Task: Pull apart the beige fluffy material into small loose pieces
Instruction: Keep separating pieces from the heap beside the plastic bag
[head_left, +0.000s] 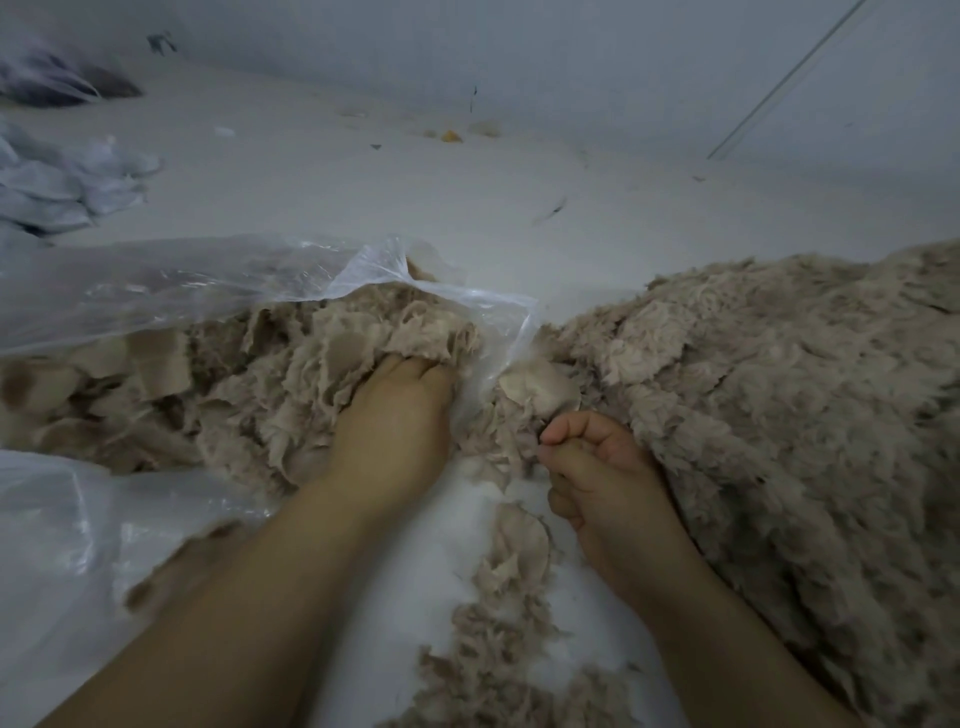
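the left hand (395, 415) is laid palm down with its fingertips buried in beige fluffy material (291, 374) spilling from a clear plastic bag (156, 291). a torn tuft (524, 410) is pinched by the curled fingers of the right hand (597, 467), just beside a large fluffy heap (779, 415). loose pieces (509, 623) are scattered between the forearms on the pale surface (415, 208).

Two bare hands are showing: the left hand (395, 410) and the right hand (597, 467). Two big masses of beige fluffy material are lying here: one bagged heap (249, 384) and one open pile (779, 415). One clear plastic bag (156, 291) is lying open. One trail of loose scraps (498, 623) is lying between the forearms, its pieces too many and blurred to count.
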